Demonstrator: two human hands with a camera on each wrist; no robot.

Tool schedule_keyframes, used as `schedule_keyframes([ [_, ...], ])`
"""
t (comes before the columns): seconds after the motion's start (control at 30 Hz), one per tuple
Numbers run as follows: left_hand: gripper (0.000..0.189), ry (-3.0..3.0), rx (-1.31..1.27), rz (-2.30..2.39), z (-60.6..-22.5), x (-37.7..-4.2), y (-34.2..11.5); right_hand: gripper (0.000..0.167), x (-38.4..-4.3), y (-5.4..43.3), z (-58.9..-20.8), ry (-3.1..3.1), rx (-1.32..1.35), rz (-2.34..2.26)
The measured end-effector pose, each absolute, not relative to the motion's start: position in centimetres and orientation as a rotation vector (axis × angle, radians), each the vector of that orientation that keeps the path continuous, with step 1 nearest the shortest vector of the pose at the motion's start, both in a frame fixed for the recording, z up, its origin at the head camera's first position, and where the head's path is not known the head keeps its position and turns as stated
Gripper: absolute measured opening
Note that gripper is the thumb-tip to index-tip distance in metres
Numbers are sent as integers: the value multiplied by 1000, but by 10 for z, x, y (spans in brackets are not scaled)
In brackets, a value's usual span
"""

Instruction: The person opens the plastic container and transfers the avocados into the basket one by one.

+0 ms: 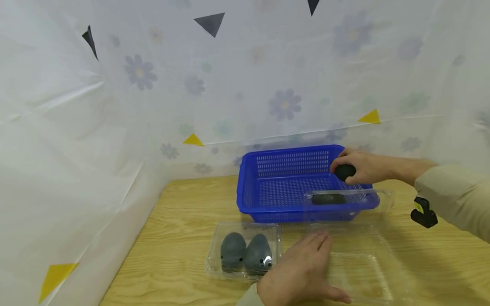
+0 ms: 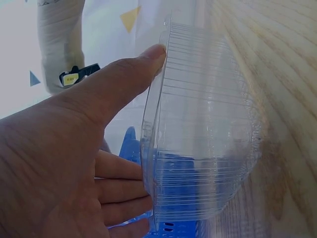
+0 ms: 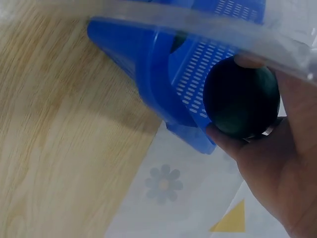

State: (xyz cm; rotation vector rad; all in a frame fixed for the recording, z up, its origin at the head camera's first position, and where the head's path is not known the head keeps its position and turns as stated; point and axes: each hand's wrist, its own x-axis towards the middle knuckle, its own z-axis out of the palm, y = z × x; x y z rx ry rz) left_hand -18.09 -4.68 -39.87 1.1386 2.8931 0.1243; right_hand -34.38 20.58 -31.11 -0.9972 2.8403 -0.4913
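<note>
My right hand [image 1: 360, 165] grips a dark green, egg-shaped fruit like an avocado [image 3: 240, 96] above the right end of a blue plastic basket [image 1: 249, 187]. Another dark green fruit [image 1: 328, 199] lies in the basket, seen through the raised lid of a clear plastic clamshell box [image 2: 208, 99]. That box stands open on the table in front of the basket. Along its left rim rests my left hand [image 1: 300, 267], fingers and thumb extended, the thumb touching the rim. No fruit shows in the open box's lower half.
Left of my left hand, a closed clear box [image 1: 212, 255] holds two dark green fruits [image 1: 233, 250]. The wood-grain table [image 1: 172, 238] is backed by a white flowered sheet [image 1: 229, 97]. A dark clip-like device [image 1: 424, 212] shows by the right sleeve.
</note>
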Motion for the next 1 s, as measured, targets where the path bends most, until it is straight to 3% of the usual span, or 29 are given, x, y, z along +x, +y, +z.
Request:
schedule_keyframes([
  [0.73,109,2914,1196,77,-398,-178,-48,38,-360,200,-344,2807,-1402,-78],
  [1.0,108,2932,1246,36,-400,-181,-49,39,-362,200,-345,2762,-1365,53],
])
